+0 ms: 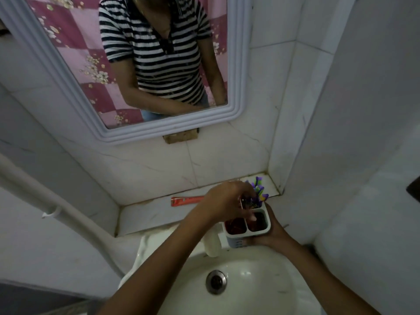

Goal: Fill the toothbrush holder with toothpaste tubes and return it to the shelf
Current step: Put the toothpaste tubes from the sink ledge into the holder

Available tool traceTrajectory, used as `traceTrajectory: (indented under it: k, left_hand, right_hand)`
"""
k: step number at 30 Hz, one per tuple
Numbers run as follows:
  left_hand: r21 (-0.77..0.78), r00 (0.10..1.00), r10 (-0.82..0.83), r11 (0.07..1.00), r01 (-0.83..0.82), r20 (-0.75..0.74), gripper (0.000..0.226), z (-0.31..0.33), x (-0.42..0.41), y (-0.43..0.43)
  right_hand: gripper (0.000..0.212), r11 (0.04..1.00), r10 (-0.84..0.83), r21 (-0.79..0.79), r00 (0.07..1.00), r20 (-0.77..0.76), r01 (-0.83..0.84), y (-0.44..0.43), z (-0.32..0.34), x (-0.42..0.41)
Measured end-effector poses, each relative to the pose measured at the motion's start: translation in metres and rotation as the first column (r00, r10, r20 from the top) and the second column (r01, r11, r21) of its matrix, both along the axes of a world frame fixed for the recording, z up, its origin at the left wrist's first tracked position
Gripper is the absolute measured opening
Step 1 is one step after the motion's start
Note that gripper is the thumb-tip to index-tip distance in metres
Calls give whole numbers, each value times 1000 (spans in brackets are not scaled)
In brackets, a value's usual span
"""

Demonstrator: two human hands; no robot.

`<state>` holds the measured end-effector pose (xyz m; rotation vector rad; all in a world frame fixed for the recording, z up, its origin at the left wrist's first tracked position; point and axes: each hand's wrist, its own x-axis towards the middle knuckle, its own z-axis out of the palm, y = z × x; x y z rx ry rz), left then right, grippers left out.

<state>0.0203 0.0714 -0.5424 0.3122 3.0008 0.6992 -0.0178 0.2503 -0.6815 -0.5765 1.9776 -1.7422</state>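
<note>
A white toothbrush holder (261,233) with several compartments is held above the back edge of the sink, my right hand (272,233) wrapped around its right side and bottom. Two front compartments show red contents. Purple, blue and green toothbrush heads (259,189) stick up from its far compartment. My left hand (227,198) is over the holder's top, fingers curled down into a compartment; what they hold is hidden. An orange-red toothpaste tube (186,200) lies flat on the white tiled shelf (147,214), left of my left hand.
The white sink (261,285) with a metal drain (216,282) is below my arms. A soap bar (212,244) sits on its rim. A white-framed mirror (236,87) hangs above the shelf. A white pipe (68,217) runs diagonally at left. Tiled walls close in at right.
</note>
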Motion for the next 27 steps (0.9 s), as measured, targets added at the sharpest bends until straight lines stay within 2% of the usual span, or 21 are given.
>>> traceTrajectory:
  k: [3,5,7,9,10,12,14,16,19,22,25,27]
  left_hand:
    - [140,983,166,978,-153,-83,32,-13,-7,-29]
    - [146,937,337,935,-322,-91,18,-33,-15,-59]
    - [-33,893,450,893,-449,15,27,-64,-21,-91]
    - [-293,866,469,864,-409,174,51,-95,-17,-118]
    - [-394,872,450,849,-352,190,55,-114,-14,-130]
    - [-511,918,377,817,-268,122,63,-143,-4,-146]
    - [-537,909,414,779,-324,52,49,-152,3,-149]
    - [-400,856,516,789,-466,20,30,-142,8,-142]
    - [-10,792,611,792,-610,2,19,-109,10,-127]
    - [274,787,606,781,-561,-113,17,-53,7,-109]
    - [392,807,549,807,-441,-221,21,2,6,-83]
    - [475,847,491,806,-354,-203,22,30,7,-61]
  right_hand:
    - [113,999,-17,28,998,-55,19,1,-5,-2]
    - [120,999,-12,33,998,-67,14,2,-13,-3]
    - [124,999,-10,39,998,-62,12,2,-20,-6]
    - [124,999,-14,38,997,-70,17,2,-26,-7]
    - [123,999,-16,37,997,-75,19,2,-27,-7]
    - [122,1000,-19,19,996,-83,20,1,-31,-8]
    - [121,1000,-13,9,997,-78,14,2,-35,-9]
    - [123,1000,-12,6,997,-78,13,1,-36,-9]
    - [122,1000,-14,-2,998,-60,14,1,-35,-8]
    - [114,1000,3,-30,999,-53,-5,-1,-29,-9]
    - [113,999,12,-35,998,-54,-14,-2,-30,-9]
    - [117,1000,7,-24,998,-56,-9,-2,-33,-9]
